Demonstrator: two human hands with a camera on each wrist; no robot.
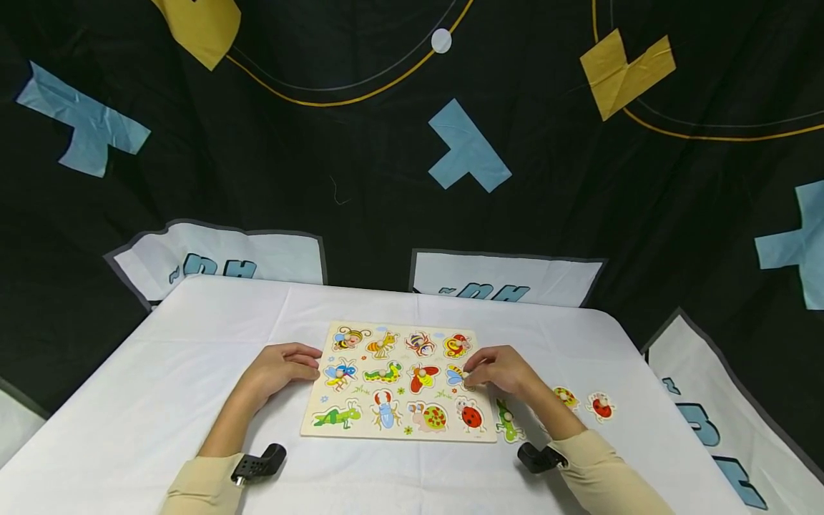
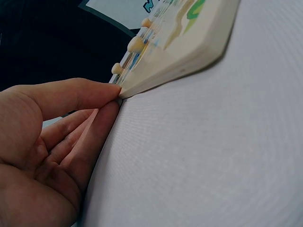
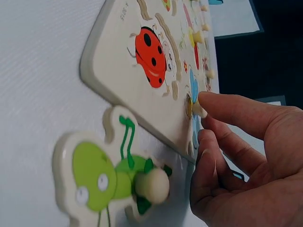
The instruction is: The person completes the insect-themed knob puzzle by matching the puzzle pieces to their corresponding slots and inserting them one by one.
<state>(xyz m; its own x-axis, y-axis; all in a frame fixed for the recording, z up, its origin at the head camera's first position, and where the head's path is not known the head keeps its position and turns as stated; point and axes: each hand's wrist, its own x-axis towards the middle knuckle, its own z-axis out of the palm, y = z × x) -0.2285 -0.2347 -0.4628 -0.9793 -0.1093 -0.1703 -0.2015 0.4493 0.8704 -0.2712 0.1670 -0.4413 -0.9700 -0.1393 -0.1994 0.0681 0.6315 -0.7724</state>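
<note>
Left hand point(image 1: 281, 368) and right hand point(image 1: 505, 368) at the board point(image 1: 350, 433)
The board lies flat on the surface point(image 1: 347, 479); the left hand's fingers point(image 2: 80, 97) are extended and grasp nothing, tips touching the board's left edge; the right hand's fingers are bent and slightly parted about the knob point(image 3: 199, 111) of the dragonfly point(image 1: 453, 375), near the board's right edge, one fingertip against it; whether they grip it, I cannot tell; the green piece point(image 1: 507, 422) lies just beside the board; farther right lie the snail point(image 1: 565, 398) and ladybird point(image 1: 601, 406).
</note>
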